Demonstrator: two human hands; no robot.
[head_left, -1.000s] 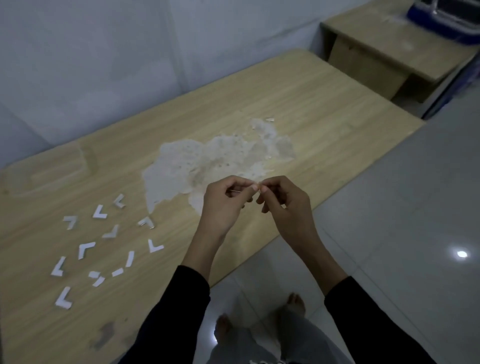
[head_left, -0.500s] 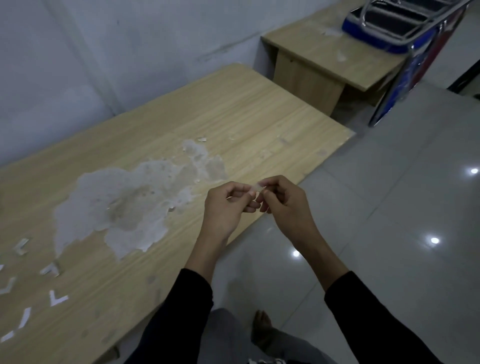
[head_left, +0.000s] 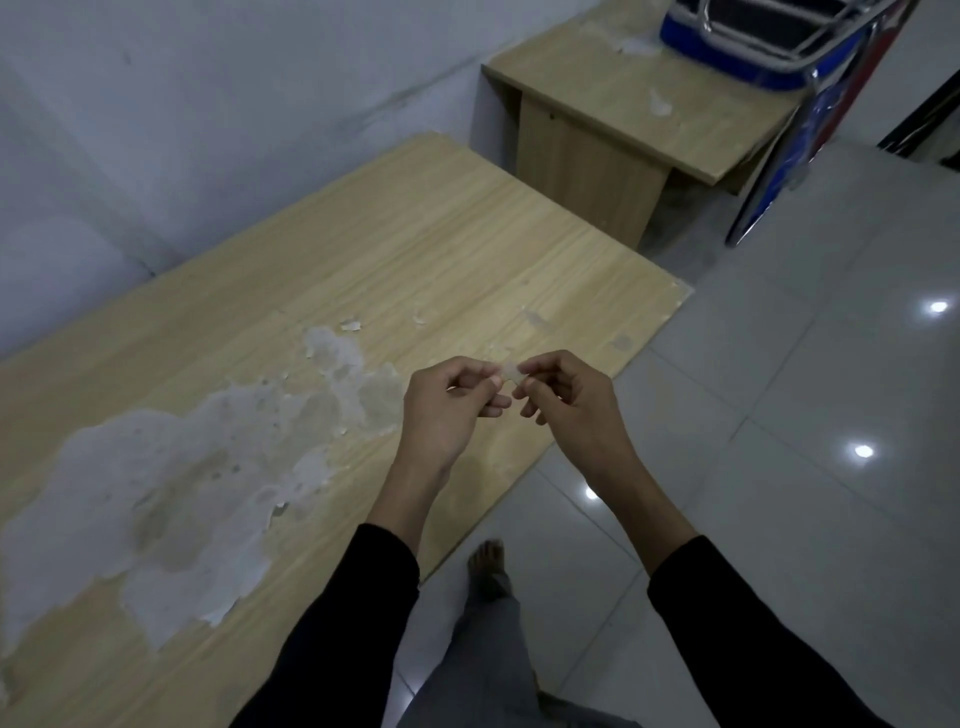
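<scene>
Small pale paper scrap (head_left: 510, 370), long axis roughly left-right, too small to tell which way it points. Left hand (head_left: 447, 410) and right hand (head_left: 566, 405) each pinch an end, above wooden table (head_left: 415, 249) near edge.

The person has stepped toward the tabletop's (head_left: 415, 249) right end. The white paper pieces at its left end have gone from view. The left hand (head_left: 447, 410) and right hand (head_left: 566, 405), earlier above the peeled patch (head_left: 182, 467), now hold the pale scrap (head_left: 510, 370) over the near edge, with more of it showing between them.
</scene>
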